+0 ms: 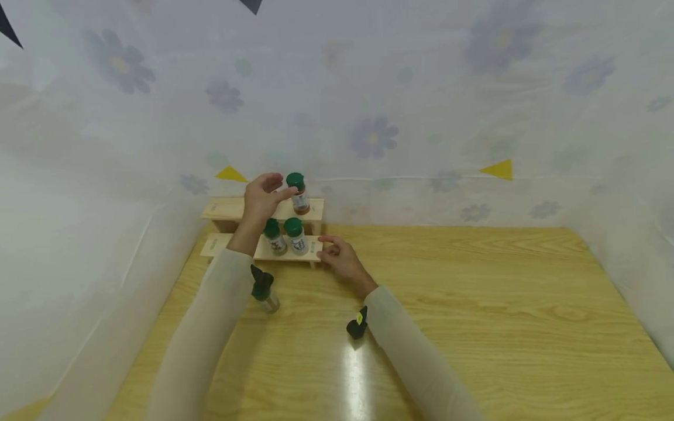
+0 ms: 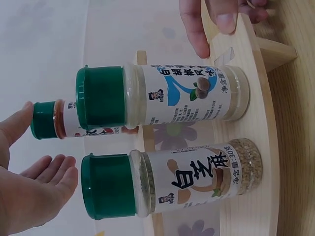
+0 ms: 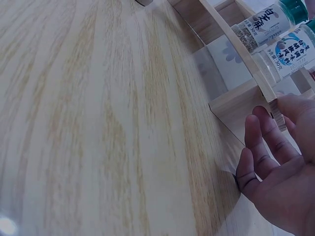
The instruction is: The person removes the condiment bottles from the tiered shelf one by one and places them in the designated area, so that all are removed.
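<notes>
A two-tier wooden rack (image 1: pixel 313 250) stands at the back left. On its upper tier is a green-capped seasoning jar with reddish contents (image 1: pixel 300 202). My left hand (image 1: pixel 261 199) is beside that jar, fingers loosely extended, its thumb at the cap in the left wrist view. Two more green-capped jars stand on the lower tier: a white sesame jar (image 2: pixel 197 178) and a white pepper jar (image 2: pixel 189 93). My right hand (image 1: pixel 342 258) pinches the right end of the lower tier, thumb and fingers at its edges. The left forearm hides part of the rack.
Another green-capped jar (image 1: pixel 270 302) is on the wooden table (image 1: pixel 474 316) in front of the rack, partly covered by the left wrist's black camera mount (image 1: pixel 262 280). A flower-patterned curtain (image 1: pixel 421 105) hangs behind and along the sides. Yellow triangles (image 1: pixel 497 169) mark it.
</notes>
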The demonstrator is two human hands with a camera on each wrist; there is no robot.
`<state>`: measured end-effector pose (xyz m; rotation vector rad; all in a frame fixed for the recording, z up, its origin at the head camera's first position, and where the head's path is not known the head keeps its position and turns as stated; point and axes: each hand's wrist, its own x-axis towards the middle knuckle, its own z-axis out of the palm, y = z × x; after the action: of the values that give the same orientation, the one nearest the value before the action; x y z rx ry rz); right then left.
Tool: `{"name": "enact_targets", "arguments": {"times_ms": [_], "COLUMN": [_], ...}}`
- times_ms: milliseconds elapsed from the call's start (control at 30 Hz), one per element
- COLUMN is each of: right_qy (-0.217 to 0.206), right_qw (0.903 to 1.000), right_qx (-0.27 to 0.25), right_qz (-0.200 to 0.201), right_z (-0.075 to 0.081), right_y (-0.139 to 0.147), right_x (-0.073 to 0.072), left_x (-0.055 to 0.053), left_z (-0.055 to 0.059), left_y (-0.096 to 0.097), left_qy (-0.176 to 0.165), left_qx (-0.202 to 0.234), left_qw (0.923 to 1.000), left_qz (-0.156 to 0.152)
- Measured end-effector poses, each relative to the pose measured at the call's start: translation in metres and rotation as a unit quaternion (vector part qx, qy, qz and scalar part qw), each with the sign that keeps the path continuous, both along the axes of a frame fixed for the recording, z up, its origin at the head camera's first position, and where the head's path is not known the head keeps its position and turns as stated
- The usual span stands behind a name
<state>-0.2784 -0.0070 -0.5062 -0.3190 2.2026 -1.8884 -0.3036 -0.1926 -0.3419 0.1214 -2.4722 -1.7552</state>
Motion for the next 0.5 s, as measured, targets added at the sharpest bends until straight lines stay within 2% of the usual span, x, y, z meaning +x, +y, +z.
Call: {"name": "enact_targets", "arguments": {"times_ms": [300,500], "right_qy": [0.003,0.015], "right_qw": [0.9999,0.9998], "right_qx": [-0.011,-0.014], "right_qz": [0.002,0.005], "right_z": [-0.001,-0.002], "right_y": [0.0,-0.002], "right_x": [0.002,0.004], "left_x": [-0.012,-0.014], "left_z": [-0.001,-0.005], "left_y": [0.008,0.014], "left_qy": [-0.032,-0.031], "left_qx": [-0.019,-0.059], "left_qw": [0.9993,0.9978], "left_qz": [0.004,-0.001]}}
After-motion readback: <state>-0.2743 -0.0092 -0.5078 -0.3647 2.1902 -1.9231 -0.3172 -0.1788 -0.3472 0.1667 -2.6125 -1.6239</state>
